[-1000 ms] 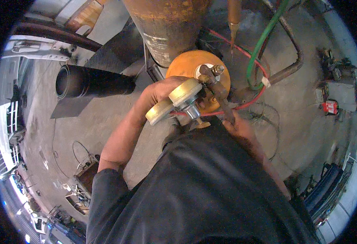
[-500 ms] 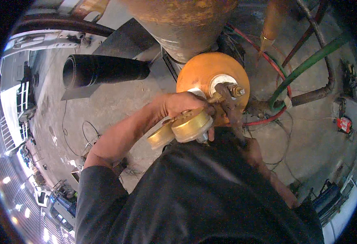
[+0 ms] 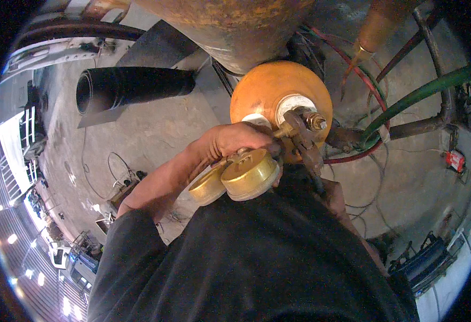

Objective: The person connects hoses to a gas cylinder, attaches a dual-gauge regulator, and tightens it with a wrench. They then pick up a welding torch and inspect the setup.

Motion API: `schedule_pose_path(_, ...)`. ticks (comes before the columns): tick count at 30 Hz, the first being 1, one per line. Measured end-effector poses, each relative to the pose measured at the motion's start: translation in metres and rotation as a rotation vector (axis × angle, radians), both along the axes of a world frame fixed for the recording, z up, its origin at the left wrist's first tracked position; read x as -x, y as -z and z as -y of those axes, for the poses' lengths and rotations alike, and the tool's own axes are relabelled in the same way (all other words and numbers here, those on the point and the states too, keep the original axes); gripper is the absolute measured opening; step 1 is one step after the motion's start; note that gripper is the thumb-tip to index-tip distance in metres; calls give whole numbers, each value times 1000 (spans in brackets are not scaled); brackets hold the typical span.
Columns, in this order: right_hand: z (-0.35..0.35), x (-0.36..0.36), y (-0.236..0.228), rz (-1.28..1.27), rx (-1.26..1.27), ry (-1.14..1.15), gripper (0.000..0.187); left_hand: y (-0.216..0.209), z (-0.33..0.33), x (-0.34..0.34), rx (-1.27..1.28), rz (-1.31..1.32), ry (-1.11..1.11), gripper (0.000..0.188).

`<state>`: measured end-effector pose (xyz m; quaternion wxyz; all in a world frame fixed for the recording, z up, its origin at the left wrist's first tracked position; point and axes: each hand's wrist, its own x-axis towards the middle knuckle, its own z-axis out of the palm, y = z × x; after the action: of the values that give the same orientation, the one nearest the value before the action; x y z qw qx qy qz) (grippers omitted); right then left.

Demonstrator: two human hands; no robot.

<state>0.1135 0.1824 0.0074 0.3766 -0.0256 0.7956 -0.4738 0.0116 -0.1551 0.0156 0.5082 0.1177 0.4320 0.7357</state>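
Compared with a second ago, the twin-gauge regulator (image 3: pixel 251 170) has been turned: its silver body and brass screw, then exposed on the near side, are now hidden, and the broad brass faces of both gauges are shown uppermost. The orange cylinder (image 3: pixel 270 88) is seen farther to the right than before, and the green hose (image 3: pixel 415 101) is now stretched more to the right.

The regulator is held just to the near left of the cylinder's valve (image 3: pixel 315 122), with its brass fitting (image 3: pixel 285 130) pointed toward it. It is clasped by the left hand (image 3: pixel 241 140), whose fingers are curled round the body behind the gauges and are partly hidden by them.

The lower end of the wrench (image 3: pixel 309 154) is gripped by the right hand (image 3: pixel 334 197), which is partly covered by the dark shirt (image 3: pixel 246 252). The wrench's head is placed beside the fitting; whether the fitting is clamped by it cannot be told. Beyond the cylinder, a large rusty tank (image 3: pixel 235 32) is seen.
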Motion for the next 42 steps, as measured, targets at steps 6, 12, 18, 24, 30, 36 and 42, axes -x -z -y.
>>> schedule_pose_path(6,-1,-1,2,80,29,34,42,-37,-4,7,71,333,-121,21)
schedule_pose_path(12,9,6,8,-111,-28,24,42,-5,-2,5,38,184,-57,22)
schedule_pose_path(18,-21,-29,55,130,56,279,28,81,0,-38,129,29,110,27)
schedule_pose_path(24,17,-3,-6,99,-130,200,37,13,2,7,94,-585,14,44)
schedule_pose_path(30,29,9,-36,-148,-279,5,36,1,6,13,136,-556,-54,52)
schedule_pose_path(36,2,8,-16,-84,-172,96,29,-62,42,-14,471,-277,-477,47)
schedule_pose_path(42,13,-7,-77,-100,318,288,17,-91,121,-119,395,-443,-1046,38)
